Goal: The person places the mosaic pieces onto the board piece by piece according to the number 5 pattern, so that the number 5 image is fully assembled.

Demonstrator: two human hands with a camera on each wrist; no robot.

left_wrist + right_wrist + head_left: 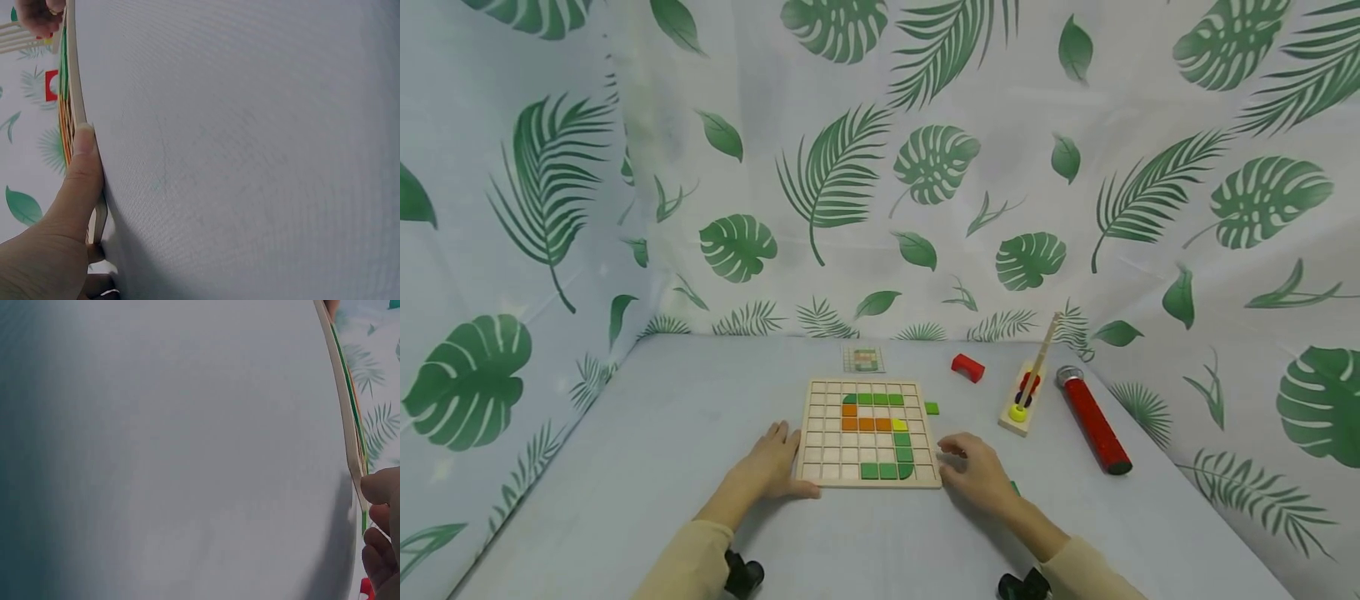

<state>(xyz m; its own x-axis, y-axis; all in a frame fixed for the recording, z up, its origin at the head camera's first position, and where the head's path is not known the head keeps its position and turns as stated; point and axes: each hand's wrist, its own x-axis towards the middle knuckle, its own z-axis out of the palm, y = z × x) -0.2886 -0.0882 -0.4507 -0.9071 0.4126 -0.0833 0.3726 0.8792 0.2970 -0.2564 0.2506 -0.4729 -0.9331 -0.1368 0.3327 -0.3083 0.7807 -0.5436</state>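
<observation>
A wooden grid board (827,387) lies flat on the table, with green, orange and yellow tiles set in some squares. My left hand (769,465) rests against its left side, fingers along that edge. The thumb (84,162) touches the front edge near the corner in the left wrist view. Beside the right edge is my right hand (979,473), fingers loosely bent, with nothing seen between them. Its thumb tip comes close to the front right corner in the right wrist view. A loose green tile (932,408) lies against the board's right side, and another green piece (1015,487) is partly hidden behind the right wrist.
Behind the board lies a small pattern card (863,360). To the right are a red arch block (967,367), a wooden stand (1015,421) with a stick and coloured beads, and a red tube (1093,421). Leaf-printed cloth walls (865,275) border the table.
</observation>
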